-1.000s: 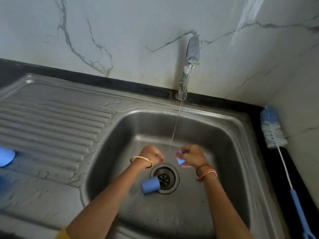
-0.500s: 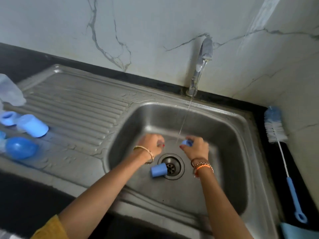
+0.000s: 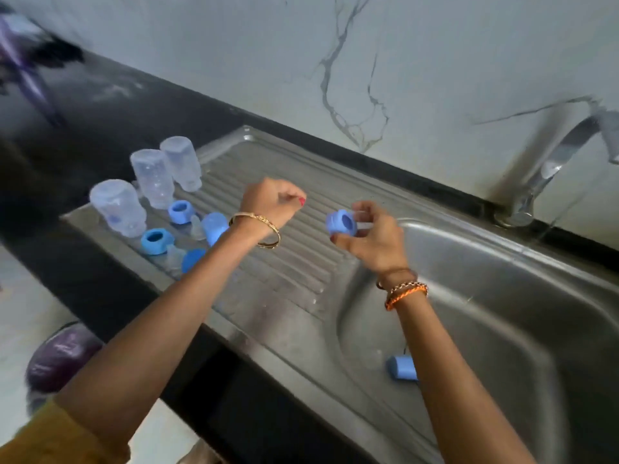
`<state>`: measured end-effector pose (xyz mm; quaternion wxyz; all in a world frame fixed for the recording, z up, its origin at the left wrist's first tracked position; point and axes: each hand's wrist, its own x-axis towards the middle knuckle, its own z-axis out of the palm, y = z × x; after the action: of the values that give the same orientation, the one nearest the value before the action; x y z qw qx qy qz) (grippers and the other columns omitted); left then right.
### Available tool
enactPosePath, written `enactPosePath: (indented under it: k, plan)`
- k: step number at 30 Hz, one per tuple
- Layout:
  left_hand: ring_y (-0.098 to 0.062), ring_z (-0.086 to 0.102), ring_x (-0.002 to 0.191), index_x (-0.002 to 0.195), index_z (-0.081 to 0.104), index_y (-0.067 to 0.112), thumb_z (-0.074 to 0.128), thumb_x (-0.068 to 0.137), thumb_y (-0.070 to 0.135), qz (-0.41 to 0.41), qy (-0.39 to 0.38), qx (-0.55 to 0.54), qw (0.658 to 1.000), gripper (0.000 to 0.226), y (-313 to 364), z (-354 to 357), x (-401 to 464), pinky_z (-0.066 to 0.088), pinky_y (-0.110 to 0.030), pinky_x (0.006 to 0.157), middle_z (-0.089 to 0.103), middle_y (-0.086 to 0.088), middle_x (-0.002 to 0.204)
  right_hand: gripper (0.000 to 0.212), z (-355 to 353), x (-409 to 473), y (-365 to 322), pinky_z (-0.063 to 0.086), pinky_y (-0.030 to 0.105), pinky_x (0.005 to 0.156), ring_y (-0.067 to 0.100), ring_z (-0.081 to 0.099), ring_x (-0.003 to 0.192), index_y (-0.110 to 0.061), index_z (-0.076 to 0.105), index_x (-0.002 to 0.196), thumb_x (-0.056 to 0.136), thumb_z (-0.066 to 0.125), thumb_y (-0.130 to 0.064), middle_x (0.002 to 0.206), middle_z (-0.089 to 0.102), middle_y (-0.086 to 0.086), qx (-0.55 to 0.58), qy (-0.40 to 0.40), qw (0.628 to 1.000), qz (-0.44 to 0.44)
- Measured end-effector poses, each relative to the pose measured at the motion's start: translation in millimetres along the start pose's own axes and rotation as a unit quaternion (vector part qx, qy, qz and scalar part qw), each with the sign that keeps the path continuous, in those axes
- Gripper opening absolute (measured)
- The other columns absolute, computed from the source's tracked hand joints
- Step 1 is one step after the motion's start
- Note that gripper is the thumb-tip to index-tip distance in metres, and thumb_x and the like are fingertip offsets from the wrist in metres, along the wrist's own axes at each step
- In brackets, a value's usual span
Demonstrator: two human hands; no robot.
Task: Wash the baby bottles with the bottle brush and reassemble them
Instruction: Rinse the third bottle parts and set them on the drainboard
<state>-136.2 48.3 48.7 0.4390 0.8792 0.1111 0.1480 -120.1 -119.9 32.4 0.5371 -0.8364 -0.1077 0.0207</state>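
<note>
Ribbed steel drainboard (image 3: 294,262) under right hand (image 3: 371,242), round blue plastic collar (image 3: 341,223) in fingers (image 3: 363,209)

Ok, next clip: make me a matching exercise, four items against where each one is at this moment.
Items:
1. blue collar ring
2. blue cap
3. clear bottles
4. gold bangle

Places:
A. upside down on the drainboard
B. lying in the sink basin
C. on the left wrist
D. pinched in the right hand

Pairs: 1-D, 2-B, 3-A, 4-C
</note>
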Motion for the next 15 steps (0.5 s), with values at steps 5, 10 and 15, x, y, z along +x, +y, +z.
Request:
enactPosePath:
  k: [5,10,15]
  plan:
    - [-0.02,0.063,0.09,0.1,0.07,0.004,0.057,0.087,0.003,-0.015,-0.011,0.039,0.999,0.019,-59.2,-62.4,31.6,0.047,-0.022,0.077,0.07,-0.012,0.099,0.044,90.3,52.9,-37.0,0.045,0.011,0.068,0.008,0.058,0.075,-0.008,0.063,0.108,0.067,0.079,-0.007,0.094,0.061,-0.003,-0.016,-0.061,0.997,-0.045]
    - [-0.027,0.062,0.105,0.111,0.065,0.004,0.049,0.089,0.0,-0.03,-0.017,0.094,0.995,0.028,-106.8,-101.7,58.0,0.044,-0.03,0.094,0.068,-0.014,0.109,0.048,167.8,110.2,-53.7,0.039,0.002,0.066,0.004,0.053,0.072,-0.003,0.063,0.109,0.065,0.08,-0.001,0.094,0.062,0.001,-0.055,-0.13,0.987,-0.071]
    - [-0.031,0.053,0.116,0.127,0.053,0.004,0.043,0.086,-0.007,-0.039,-0.036,0.137,0.989,0.044,-124.6,-115.3,70.2,0.036,-0.032,0.097,0.06,-0.018,0.121,0.055,210.0,138.0,-42.0,0.047,0.018,0.077,0.013,0.056,0.084,-0.004,0.061,0.113,0.062,0.081,-0.001,0.102,0.066,0.008,-0.108,-0.185,0.975,-0.057]
